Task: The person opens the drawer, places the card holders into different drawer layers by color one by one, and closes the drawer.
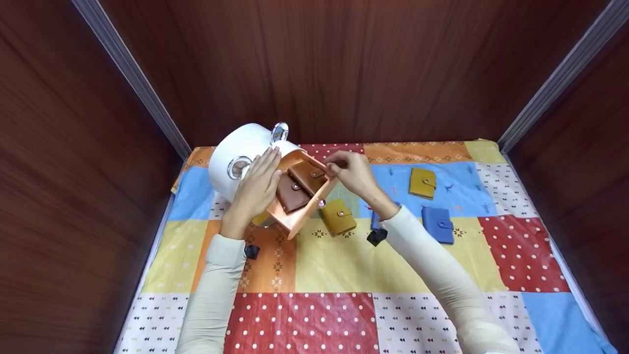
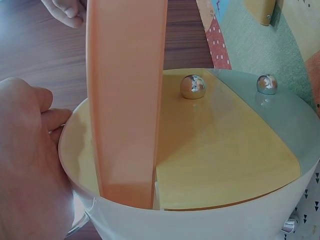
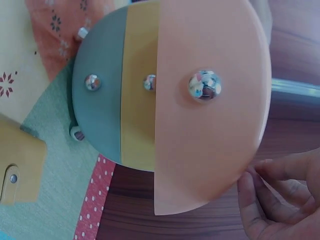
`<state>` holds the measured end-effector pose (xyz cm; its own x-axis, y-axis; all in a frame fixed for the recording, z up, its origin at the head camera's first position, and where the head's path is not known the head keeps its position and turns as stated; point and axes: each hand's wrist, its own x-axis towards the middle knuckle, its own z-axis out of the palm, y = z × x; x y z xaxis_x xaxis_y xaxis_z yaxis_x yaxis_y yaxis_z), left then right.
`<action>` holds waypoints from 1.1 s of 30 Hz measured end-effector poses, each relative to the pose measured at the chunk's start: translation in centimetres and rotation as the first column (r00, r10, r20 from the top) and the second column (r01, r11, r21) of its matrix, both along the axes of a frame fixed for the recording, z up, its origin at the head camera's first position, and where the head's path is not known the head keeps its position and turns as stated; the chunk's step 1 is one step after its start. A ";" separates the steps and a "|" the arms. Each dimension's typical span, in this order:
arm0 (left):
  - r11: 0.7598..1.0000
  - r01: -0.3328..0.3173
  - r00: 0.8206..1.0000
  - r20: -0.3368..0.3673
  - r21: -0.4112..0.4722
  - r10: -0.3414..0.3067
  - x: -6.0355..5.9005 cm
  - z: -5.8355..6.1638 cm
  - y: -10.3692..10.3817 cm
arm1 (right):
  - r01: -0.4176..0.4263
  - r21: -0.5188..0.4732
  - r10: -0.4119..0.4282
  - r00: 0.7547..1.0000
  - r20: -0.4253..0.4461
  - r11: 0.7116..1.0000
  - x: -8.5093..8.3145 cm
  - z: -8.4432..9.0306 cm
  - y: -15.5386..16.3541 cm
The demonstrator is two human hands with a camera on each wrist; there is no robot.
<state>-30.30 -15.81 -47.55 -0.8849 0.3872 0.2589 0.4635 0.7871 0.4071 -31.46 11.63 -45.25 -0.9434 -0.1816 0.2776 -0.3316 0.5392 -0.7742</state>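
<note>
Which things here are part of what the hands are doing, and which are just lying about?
In hand:
left hand, resting on the white drawer cabinet
right hand, at the brown wallets
open orange drawer holding both brown wallets

Lying about on the patchwork cloth:
mustard wallet beside the drawer
second mustard wallet
blue wallet

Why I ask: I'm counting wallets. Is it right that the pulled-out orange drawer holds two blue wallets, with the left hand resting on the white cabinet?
Not quite. The wallets in the orange drawer are brown, not blue, as the head view shows; the blue wallet lies out on the cloth. The left hand does rest on the white cabinet.
</note>
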 end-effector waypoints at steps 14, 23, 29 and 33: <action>1.000 0.004 1.000 0.011 -0.002 -0.004 0.0 0.3 -0.2 | -0.040 0.045 0.039 0.999 0.015 0.998 2.2 -1.0 2.2; 1.000 0.012 0.999 0.031 -0.005 -0.012 0.0 0.4 -0.2 | -0.105 0.090 0.097 0.992 0.085 0.990 3.5 -2.6 2.4; 1.000 0.019 0.999 0.035 0.015 -0.020 -0.1 0.3 -0.3 | -0.151 0.149 0.140 0.987 0.081 0.977 4.1 -3.8 2.3; 0.999 0.027 0.999 0.038 0.018 -0.027 -0.1 0.4 -0.3 | -0.187 0.158 0.173 0.980 0.101 0.970 4.5 -4.3 2.2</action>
<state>-30.42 -16.09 -47.16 -0.8837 0.4068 0.2316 0.4681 0.7673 0.4384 -26.94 13.84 -49.54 -0.9099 -0.3873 0.1485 -0.3710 0.5998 -0.7089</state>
